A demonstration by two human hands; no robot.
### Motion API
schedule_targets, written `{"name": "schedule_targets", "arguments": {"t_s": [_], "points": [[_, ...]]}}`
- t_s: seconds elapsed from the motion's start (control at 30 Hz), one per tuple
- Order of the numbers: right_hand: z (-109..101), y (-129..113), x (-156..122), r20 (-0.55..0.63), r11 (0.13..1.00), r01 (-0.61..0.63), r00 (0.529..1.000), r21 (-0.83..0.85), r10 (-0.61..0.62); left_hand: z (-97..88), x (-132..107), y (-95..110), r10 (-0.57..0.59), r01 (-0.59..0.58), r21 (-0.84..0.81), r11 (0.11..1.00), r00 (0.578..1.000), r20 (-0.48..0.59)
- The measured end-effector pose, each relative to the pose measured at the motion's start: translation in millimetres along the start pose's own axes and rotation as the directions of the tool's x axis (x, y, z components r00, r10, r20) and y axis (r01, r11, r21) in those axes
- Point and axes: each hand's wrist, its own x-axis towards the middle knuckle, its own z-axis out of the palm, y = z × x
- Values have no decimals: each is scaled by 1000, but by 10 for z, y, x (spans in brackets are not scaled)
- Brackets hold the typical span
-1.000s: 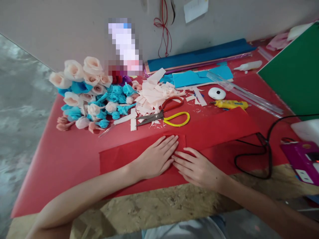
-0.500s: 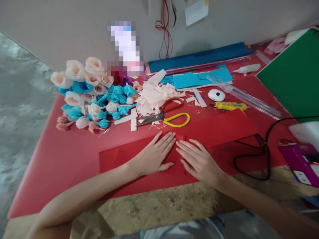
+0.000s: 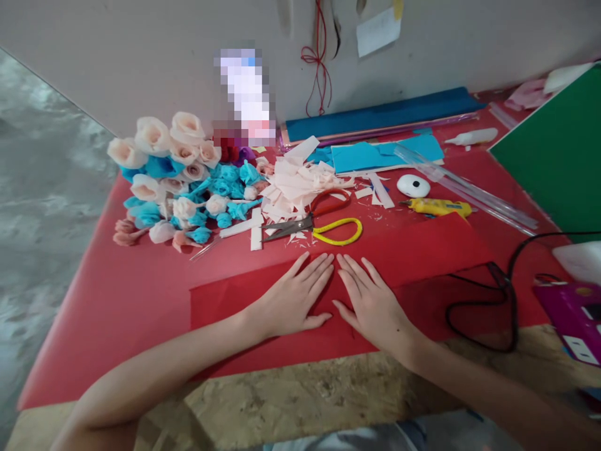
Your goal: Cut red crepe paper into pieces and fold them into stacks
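Note:
A long sheet of red crepe paper (image 3: pixel 422 247) lies flat across the red-covered table (image 3: pixel 117 300), in front of me. My left hand (image 3: pixel 293 295) rests palm down on it, fingers stretched out and close together. My right hand (image 3: pixel 373 302) lies flat right beside it, fingers spread, both sets of fingertips near the sheet's far edge. Neither hand holds anything. Just beyond the fingertips lie scissors (image 3: pixel 312 225) with one red and one yellow handle.
A heap of pink and blue paper roses (image 3: pixel 181 178) sits at the back left, pale pink paper scraps (image 3: pixel 298 181) beside it. Blue paper sheets (image 3: pixel 385 153), a yellow glue gun (image 3: pixel 439 207), a white round object (image 3: pixel 413 185), black cable (image 3: pixel 504 294), a purple box (image 3: pixel 575 316) and green board (image 3: pixel 558 150) lie right.
My right hand slid up and forward across the red paper until its fingers lay beside the left hand's. The small raised fold near the fingertips has been flattened. The view shifted slightly.

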Motion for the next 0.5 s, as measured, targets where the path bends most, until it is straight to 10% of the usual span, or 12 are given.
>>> {"name": "schedule_targets", "arguments": {"t_s": [0.27, 0.5], "points": [[-11, -9, -44, -28, 995, -103, 994, -11, 102, 16, -54, 82, -186, 190, 86, 978, 981, -55], [-120, 187, 214, 42, 857, -290, 952, 426, 302, 121, -100, 48, -237, 238, -3, 971, 965, -112]]}}
